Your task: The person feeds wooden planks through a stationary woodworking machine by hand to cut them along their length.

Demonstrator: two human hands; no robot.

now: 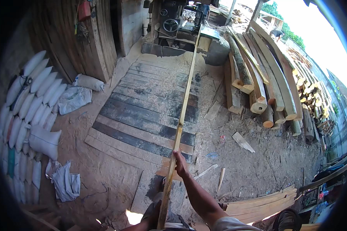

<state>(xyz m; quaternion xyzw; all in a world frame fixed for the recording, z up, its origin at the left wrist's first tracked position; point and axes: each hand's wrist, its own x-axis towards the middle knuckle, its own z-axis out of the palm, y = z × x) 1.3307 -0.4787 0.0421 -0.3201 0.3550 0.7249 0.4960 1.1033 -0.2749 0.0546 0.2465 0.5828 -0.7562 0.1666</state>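
A long narrow wooden strip (pixel 186 100) runs from below me, near my body, away to a machine with handwheels (pixel 170 25) at the top. My right hand (pixel 180 163) grips the strip's right side about midway along its visible length, the thumb on top. Low in the view, my left hand (pixel 155 212) is in shadow against the strip's left side near its close end. Its fingers are too dark to make out. The strip's far end lies at the machine's table (pixel 209 33).
Logs and beams (pixel 272 73) are stacked at the right. Filled white sacks (pixel 21 111) are piled at the left. Floor planks (pixel 142 104) carry sawdust. Cut boards (pixel 262 206) lie at the lower right. A person (pixel 276 34) is in the far background.
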